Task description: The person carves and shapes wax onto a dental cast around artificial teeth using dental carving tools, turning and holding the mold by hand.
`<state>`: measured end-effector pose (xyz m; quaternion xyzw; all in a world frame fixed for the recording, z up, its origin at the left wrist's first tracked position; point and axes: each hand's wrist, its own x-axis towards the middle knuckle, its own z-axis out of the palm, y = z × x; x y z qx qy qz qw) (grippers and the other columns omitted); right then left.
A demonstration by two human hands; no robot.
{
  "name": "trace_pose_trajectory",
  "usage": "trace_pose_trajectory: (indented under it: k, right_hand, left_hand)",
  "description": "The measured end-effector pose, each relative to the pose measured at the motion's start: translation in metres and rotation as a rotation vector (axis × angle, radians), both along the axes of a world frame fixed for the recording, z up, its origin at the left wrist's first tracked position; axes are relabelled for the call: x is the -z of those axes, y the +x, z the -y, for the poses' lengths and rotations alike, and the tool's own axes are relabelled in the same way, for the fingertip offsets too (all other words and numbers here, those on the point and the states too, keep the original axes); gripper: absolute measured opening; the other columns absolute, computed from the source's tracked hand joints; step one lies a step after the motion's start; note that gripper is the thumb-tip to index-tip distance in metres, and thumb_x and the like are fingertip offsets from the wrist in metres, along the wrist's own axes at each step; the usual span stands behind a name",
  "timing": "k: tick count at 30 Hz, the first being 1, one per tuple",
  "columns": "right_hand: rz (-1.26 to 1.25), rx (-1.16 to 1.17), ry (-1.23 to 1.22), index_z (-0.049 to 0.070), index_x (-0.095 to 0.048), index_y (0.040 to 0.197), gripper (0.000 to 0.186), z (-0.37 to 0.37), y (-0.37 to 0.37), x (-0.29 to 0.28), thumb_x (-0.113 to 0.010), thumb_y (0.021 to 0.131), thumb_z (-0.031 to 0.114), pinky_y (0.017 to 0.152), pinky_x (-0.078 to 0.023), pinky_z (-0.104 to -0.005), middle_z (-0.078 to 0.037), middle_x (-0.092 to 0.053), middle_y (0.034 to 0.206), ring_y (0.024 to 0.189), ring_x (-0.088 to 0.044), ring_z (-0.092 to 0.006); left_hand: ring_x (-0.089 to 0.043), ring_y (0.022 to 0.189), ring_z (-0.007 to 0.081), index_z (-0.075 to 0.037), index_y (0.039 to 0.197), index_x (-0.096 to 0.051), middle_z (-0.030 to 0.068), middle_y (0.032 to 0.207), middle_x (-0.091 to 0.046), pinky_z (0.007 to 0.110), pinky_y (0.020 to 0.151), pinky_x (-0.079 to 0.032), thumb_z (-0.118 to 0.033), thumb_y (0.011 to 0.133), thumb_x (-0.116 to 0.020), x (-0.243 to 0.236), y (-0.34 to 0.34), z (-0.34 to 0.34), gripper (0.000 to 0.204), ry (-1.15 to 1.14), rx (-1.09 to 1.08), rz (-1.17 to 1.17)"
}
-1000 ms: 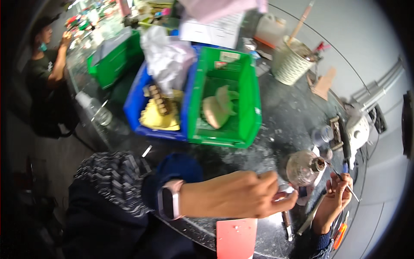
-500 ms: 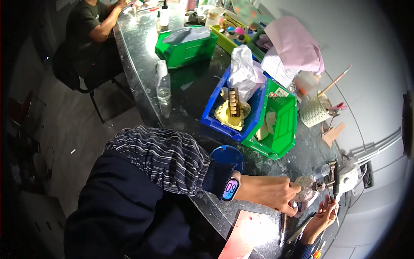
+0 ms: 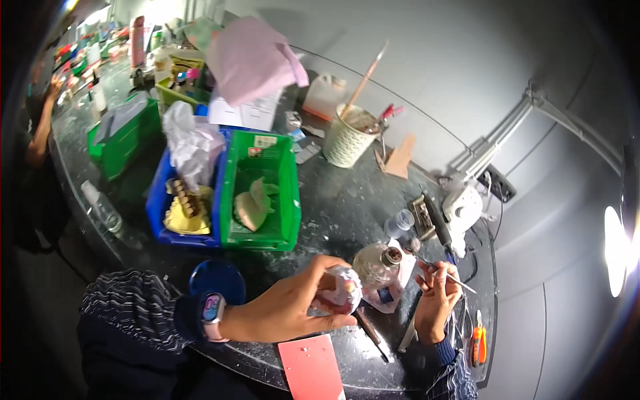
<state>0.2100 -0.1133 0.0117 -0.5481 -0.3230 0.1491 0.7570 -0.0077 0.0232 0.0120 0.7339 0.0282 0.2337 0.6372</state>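
My left hand (image 3: 293,297) is closed around a small whitish dental cast (image 3: 347,287) with pink and yellowish patches; the fingers hide part of it. Just right of the cast stands a round glass jar (image 3: 375,265) with a metal neck. My right hand (image 3: 437,300), palm turned up, grips a thin metal dental instrument (image 3: 460,280) that points to the right. Below the left hand a pink wax sheet (image 3: 312,367) lies at the bench edge. Between the hands rests a slim knife-like tool (image 3: 375,337) with a dark handle.
Blue bin (image 3: 157,213) holds a yellow cast and crumpled plastic; the green bin (image 3: 293,220) beside it contains a pale cast. A blue round dish (image 3: 218,281) lies near my left wrist. Orange-handled pliers (image 3: 478,343) sit far right. A woven cup (image 3: 347,141) holds brushes.
The view has swung right, shifting the bench leftward in the picture. My left hand has turned and come away from the glass jar, the dental cast now plainly showing in it.
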Motion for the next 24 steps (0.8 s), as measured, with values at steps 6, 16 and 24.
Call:
trace_pose_trajectory:
  k: [6, 16, 24]
  right_hand:
    - [0.134, -0.014, 0.056, 0.004, -0.045, 0.092, 0.014, 0.016, -0.024, -0.006, -0.046, 0.089, 0.017, 0.055, -0.051, -0.0252, -0.006, -0.046, 0.085, 0.073, -0.061, -0.0193]
    - [0.275, -0.196, 0.168, 0.005, -0.032, 0.089, 0.024, 0.035, -0.067, 0.005, -0.05, 0.087, 0.021, 0.043, -0.056, -0.0398, -0.009, -0.045, 0.072, 0.054, -0.061, -0.0339]
    - [0.179, -0.225, 0.168, 0.006, -0.033, 0.099, 0.03, 0.045, -0.073, 0.006, -0.056, 0.084, 0.018, 0.046, -0.055, -0.0514, -0.01, -0.046, 0.075, 0.056, -0.059, -0.0437]
  left_hand:
    - [-0.054, 0.092, 0.014, -0.006, 0.114, -0.026, 0.0169, 0.111, -0.051, 0.027, 0.077, -0.047, -0.007, 0.073, -0.069, 0.0, 0.002, 0.008, 0.06, -0.232, 0.183, -0.101]
    - [-0.062, 0.088, 0.0197, 0.002, 0.118, -0.033, 0.0148, 0.101, -0.055, 0.027, 0.072, -0.053, -0.015, 0.068, -0.075, -0.015, -0.005, 0.01, 0.067, -0.077, 0.179, -0.209]
    - [-0.063, 0.086, 0.0211, 0.005, 0.116, -0.036, 0.016, 0.109, -0.052, 0.025, 0.07, -0.054, -0.018, 0.065, -0.078, -0.013, -0.006, 0.009, 0.07, 0.002, 0.167, -0.189]
